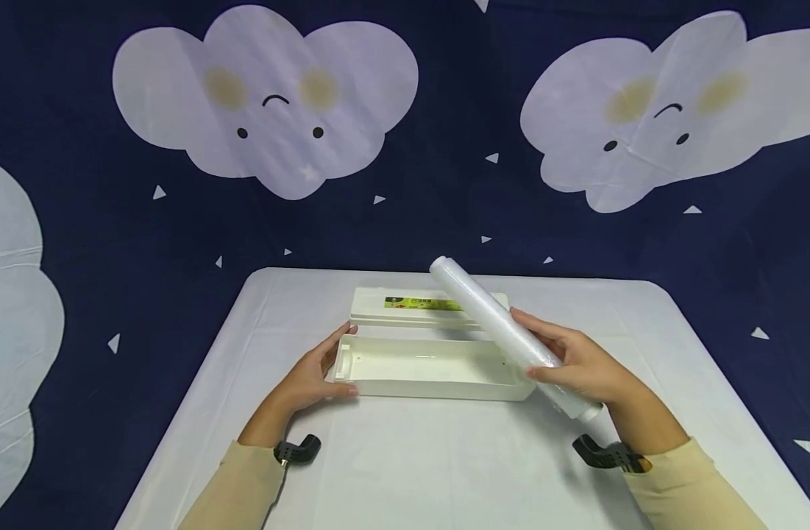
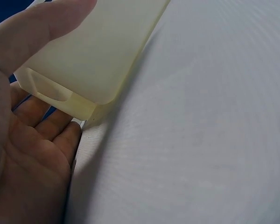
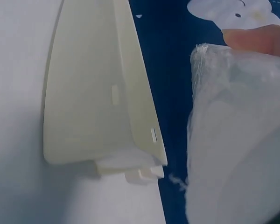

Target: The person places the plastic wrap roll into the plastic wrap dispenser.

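A long cream plastic box (image 1: 438, 389) lies without its lid on the white table in the head view, its inside showing bare. My left hand (image 1: 307, 379) grips its left end, thumb on the front wall and fingers round the back. In the left wrist view the thumb lies over the box wall (image 2: 98, 56). My right hand (image 1: 586, 368) holds a roll of plastic wrap (image 1: 487, 313) near its lower end. The roll slants above the box's right end, partly hiding it. In the right wrist view the roll (image 3: 238, 135) is apart from the box (image 3: 84, 93).
Behind the box lies a cream lid (image 1: 378, 317) with a yellow-green label (image 1: 418, 302), its right part overlapped by the roll. The white table (image 1: 444, 464) has rounded far corners. A dark blue cloth (image 1: 457, 184) with cloud prints hangs behind.
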Tool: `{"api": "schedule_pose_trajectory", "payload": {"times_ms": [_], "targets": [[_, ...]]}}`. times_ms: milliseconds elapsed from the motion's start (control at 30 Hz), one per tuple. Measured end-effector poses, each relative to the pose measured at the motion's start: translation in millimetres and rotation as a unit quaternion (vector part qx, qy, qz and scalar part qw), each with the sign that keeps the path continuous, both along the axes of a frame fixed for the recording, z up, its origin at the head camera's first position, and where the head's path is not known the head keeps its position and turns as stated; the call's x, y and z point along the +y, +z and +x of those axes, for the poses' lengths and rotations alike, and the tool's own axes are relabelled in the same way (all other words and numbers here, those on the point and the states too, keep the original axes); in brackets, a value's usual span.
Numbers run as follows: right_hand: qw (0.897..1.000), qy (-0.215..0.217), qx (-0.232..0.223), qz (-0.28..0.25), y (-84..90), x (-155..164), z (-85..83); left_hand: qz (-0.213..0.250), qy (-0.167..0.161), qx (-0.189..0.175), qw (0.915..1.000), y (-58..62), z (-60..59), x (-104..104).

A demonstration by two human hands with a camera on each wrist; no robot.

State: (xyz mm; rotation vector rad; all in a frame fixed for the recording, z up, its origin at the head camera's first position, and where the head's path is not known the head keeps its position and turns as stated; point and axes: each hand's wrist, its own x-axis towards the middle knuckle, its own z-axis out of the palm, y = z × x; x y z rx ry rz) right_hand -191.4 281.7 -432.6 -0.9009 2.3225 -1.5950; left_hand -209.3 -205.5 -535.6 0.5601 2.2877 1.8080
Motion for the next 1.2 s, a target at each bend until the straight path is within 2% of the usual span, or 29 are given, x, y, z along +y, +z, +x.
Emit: {"api": "schedule_pose_trajectory", "payload": {"times_ms": [367,600,933,1200], "targets": [[0.998,0.061,0.006,0.033,3.0,-22.5,-6.2,-0.005,0.002,-0.008,0.9999,2.3,0.9,-0.4],[0.992,0.104,0.047,0.057,2.7,-33.5,-11.0,0.002,-0.004,-0.003,1.0000,1.1,-0.3,-1.9],[0.983,0.150,0.069,0.083,3.4,-47.1,-19.7,0.012,-0.012,0.009,0.9998,-1.0,-1.7,-3.0],[0.978,0.176,0.057,0.094,1.9,-52.2,-25.2,0.007,-0.008,0.005,0.9999,-1.6,-1.8,-3.7]]}}
